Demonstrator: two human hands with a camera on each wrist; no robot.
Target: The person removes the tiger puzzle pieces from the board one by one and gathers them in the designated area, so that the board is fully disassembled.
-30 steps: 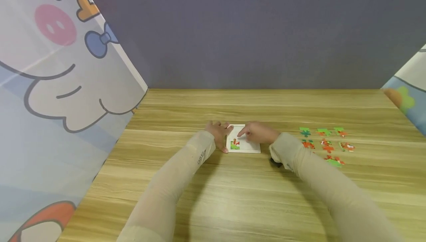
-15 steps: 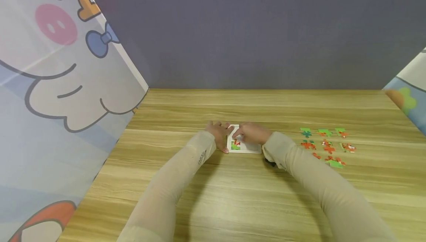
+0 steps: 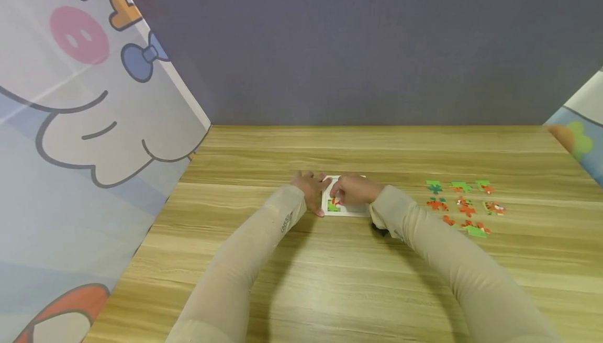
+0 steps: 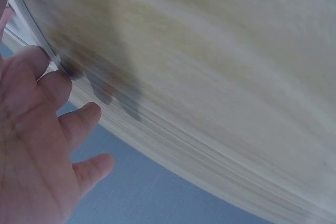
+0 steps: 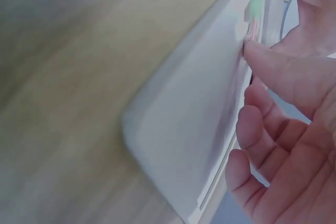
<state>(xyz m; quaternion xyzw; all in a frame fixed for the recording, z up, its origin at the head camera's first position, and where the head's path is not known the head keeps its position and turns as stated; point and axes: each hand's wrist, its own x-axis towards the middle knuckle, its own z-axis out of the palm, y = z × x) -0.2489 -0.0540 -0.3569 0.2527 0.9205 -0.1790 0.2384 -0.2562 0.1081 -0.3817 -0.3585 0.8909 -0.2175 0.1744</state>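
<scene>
A shallow white puzzle tray lies on the table in front of me, with a green-and-red jigsaw piece in its near left corner. My left hand rests spread along the tray's left edge, thumb by the near corner and index finger by the far one. In the left wrist view, that hand's outer fingers hang loosely beyond the edge. Over the tray, my right hand has its fingers curled, the tips at the piece's red upper part. In the right wrist view the thumb partly hides the contact.
Several loose jigsaw pieces lie in rough rows on the right of the wooden table. A dark grey panel stands behind the table. Cartoon-printed walls flank it.
My right hand has moved a little left and nearer the corner piece; its index finger, outstretched before, is now bent. The left hand has stayed at the tray's edge.
</scene>
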